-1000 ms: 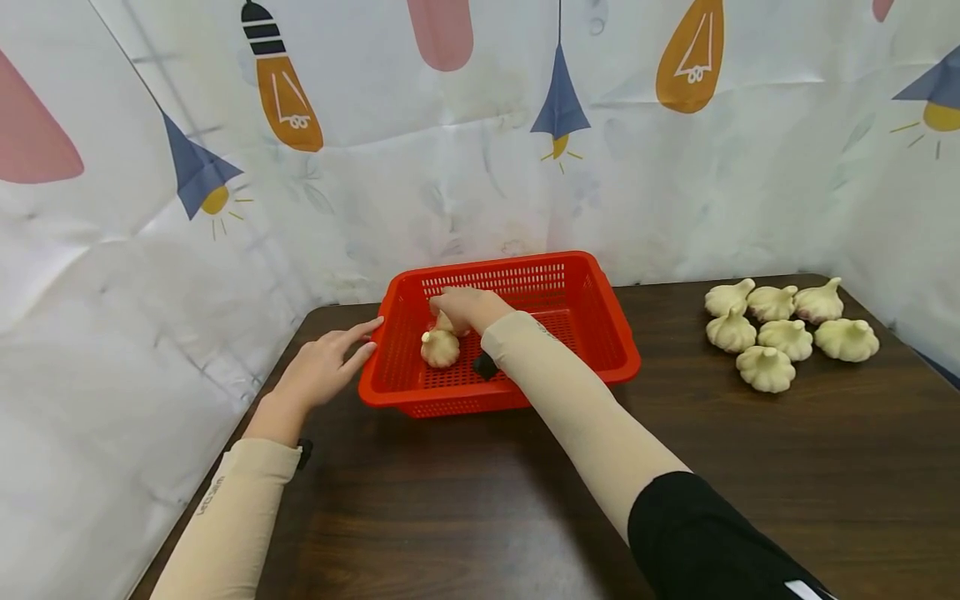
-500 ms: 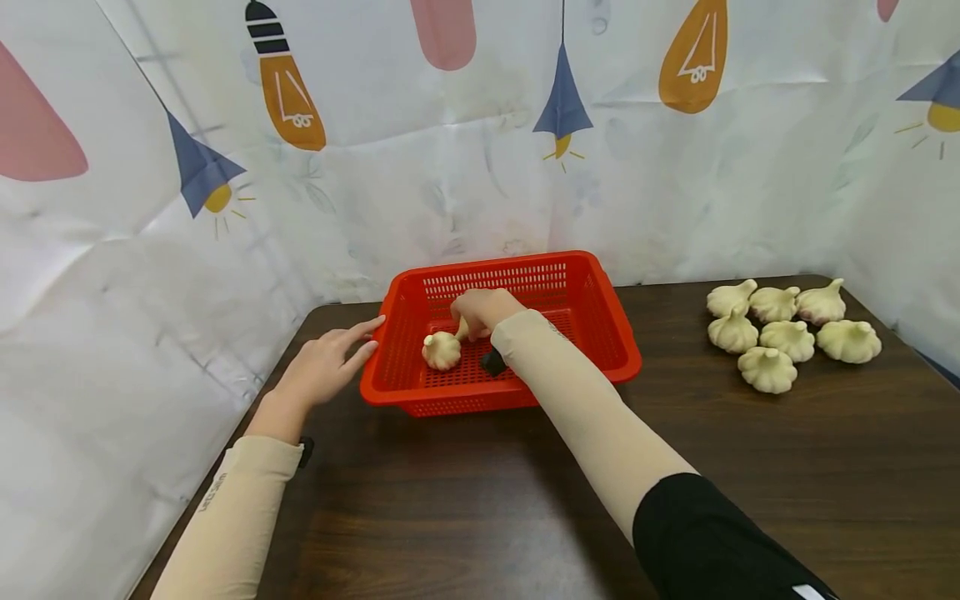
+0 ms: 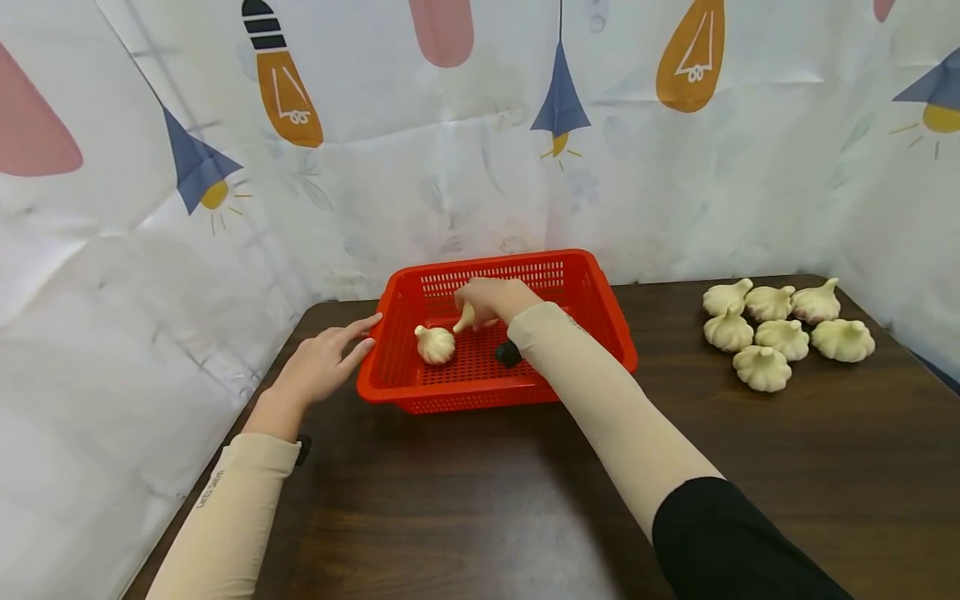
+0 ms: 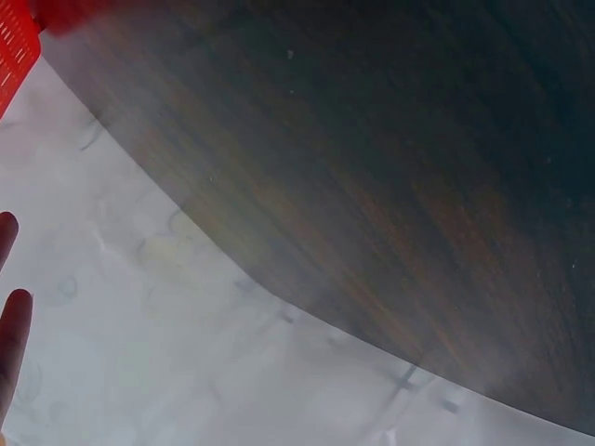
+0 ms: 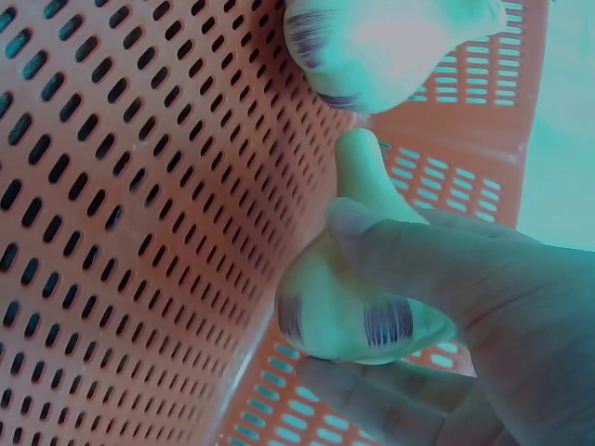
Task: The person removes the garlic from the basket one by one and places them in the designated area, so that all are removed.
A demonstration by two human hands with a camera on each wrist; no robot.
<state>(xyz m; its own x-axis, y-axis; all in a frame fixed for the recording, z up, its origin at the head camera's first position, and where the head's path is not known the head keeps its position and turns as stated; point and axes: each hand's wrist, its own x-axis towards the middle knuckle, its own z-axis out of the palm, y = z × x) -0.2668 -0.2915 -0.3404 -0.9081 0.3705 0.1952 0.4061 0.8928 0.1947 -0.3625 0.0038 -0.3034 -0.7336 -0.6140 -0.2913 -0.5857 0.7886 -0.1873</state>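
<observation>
My right hand [image 3: 492, 298] is inside the red perforated plastic basket [image 3: 480, 395] and grips a garlic bulb [image 3: 467, 317]. In the right wrist view, the thumb lies across the neck of that bulb [image 5: 325, 297] and the other fingers curl beneath it. A second garlic bulb [image 3: 436, 346] rests on the basket floor to the left, its stem pointing up and left. My left hand [image 3: 318, 365] is at the basket's left rim, fingers extended, fingertips right at the edge. Only two of its fingers [image 4: 13, 339] show in the left wrist view.
Several garlic bulbs [image 3: 783, 337] stand grouped on the right of the dark wooden table [image 3: 450, 492]. A white curtain [image 3: 420, 192] with printed lamps hangs close behind the basket and along the left side.
My right hand has moved rightward within the basket, carrying the gripped garlic bulb away from the other bulb. The left hand stays at the rim.
</observation>
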